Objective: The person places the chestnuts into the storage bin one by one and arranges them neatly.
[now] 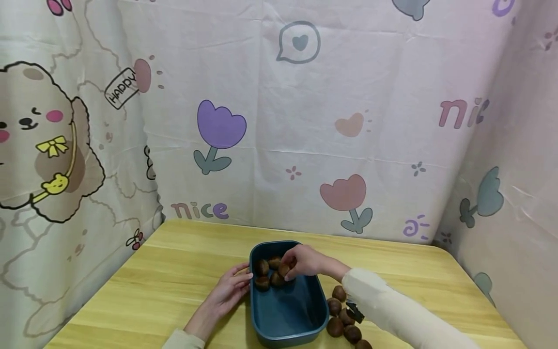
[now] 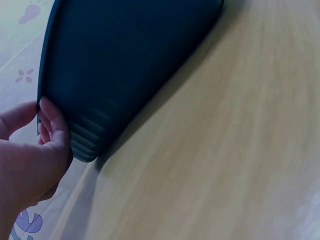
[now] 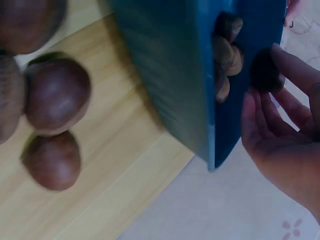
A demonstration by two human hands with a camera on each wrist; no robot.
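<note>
My right hand [image 1: 305, 261] pinches a chestnut [image 3: 265, 71] between thumb and fingers, inside the far half of a dark blue-green rectangular bin [image 1: 287, 315]. Close by in that far end lie several other brown chestnuts [image 1: 262, 267]. On the bin's left side my left hand [image 1: 228, 291] rests with its fingers against the outer wall, fingertips right at the rim. The left wrist view shows the thumb and fingers of the left hand [image 2: 35, 155] touching the ribbed end of the bin's wall [image 2: 125, 65].
Several loose chestnuts [image 1: 335, 326] lie on the wooden table [image 1: 174, 271] right of the bin, beneath the right forearm. A small black object [image 1: 355, 311] shows under the right sleeve [image 1: 392, 310]. A printed cloth [image 1: 270, 97] hangs behind the table and at both sides.
</note>
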